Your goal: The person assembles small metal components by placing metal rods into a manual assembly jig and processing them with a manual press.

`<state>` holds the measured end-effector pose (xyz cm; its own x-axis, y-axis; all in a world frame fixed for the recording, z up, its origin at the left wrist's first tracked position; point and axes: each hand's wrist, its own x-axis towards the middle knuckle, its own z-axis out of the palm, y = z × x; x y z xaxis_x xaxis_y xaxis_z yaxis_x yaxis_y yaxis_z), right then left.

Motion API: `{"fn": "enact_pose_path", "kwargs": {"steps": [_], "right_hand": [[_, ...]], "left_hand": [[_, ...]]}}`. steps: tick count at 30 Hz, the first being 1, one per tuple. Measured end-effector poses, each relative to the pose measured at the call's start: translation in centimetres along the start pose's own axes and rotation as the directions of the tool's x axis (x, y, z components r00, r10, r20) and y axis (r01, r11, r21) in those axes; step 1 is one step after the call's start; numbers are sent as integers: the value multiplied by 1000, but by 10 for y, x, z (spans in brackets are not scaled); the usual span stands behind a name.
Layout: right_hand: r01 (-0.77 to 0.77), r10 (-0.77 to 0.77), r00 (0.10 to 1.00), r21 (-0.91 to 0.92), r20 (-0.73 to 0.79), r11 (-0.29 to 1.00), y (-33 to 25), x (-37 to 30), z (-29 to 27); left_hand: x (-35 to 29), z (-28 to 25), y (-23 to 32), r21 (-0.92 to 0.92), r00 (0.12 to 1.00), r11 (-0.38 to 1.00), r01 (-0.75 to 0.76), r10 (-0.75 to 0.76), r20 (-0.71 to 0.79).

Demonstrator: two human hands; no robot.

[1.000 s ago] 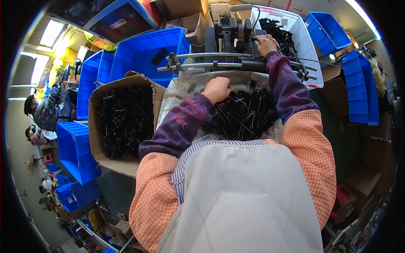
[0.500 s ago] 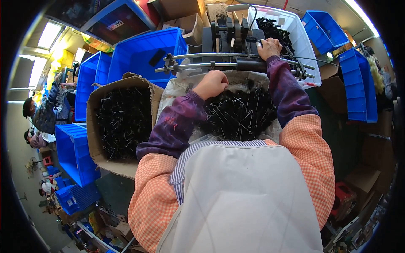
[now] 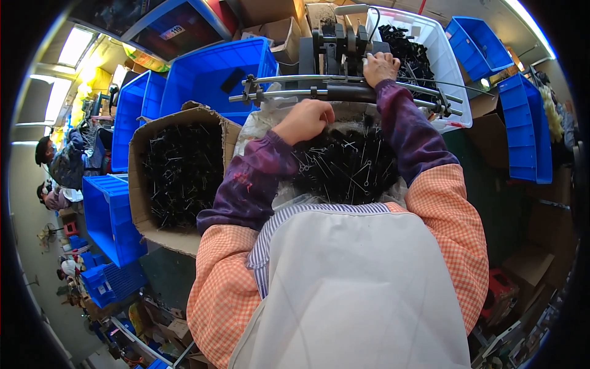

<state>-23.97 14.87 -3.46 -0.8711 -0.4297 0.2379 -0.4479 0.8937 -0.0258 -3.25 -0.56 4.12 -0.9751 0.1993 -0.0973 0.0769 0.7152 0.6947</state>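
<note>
A heap of small black-bristled wire brushes (image 3: pixel 347 163) with looped metal ends lies right in front of me. Over its far left edge hangs my left hand (image 3: pixel 305 120), fingers curled and pressed together; whatever is in them is hidden. My right hand (image 3: pixel 381 69) is closed at the right side of a dark bench machine (image 3: pixel 338 49), just beyond two metal rails (image 3: pixel 289 86). Its fingertips hide what they grip or touch. A dark sleeve (image 3: pixel 350 93) sits on the nearer rail, below that hand.
At left stands a cardboard box (image 3: pixel 138 190) full of similar wire brushes. Behind it is a blue crate (image 3: pixel 215 61) with a dark piece inside. A white bin (image 3: pixel 452 67) of black parts stands right of the machine. Other people (image 3: pixel 64 157) are far left.
My right hand has shifted left, from the bin's edge onto the machine's right side. My left hand has moved slightly left, still curled. The view has tilted a little.
</note>
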Motion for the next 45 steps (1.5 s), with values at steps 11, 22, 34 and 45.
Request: {"fn": "enact_pose_path", "kwargs": {"steps": [11, 22, 34, 45], "right_hand": [[-29, 26, 976, 13, 218, 999, 68, 24, -3], [163, -398, 914, 826, 79, 539, 77, -39, -47], [144, -130, 987, 162, -96, 976, 48, 9, 8], [135, -129, 990, 147, -49, 980, 39, 20, 20]], "left_hand": [[3, -11, 28, -307, 948, 940, -151, 50, -314], [27, 21, 21, -540, 935, 826, -165, -42, -351], [-16, 20, -8, 397, 972, 905, 153, -210, 104], [-17, 21, -22, 144, 994, 989, -32, 16, 111]]}}
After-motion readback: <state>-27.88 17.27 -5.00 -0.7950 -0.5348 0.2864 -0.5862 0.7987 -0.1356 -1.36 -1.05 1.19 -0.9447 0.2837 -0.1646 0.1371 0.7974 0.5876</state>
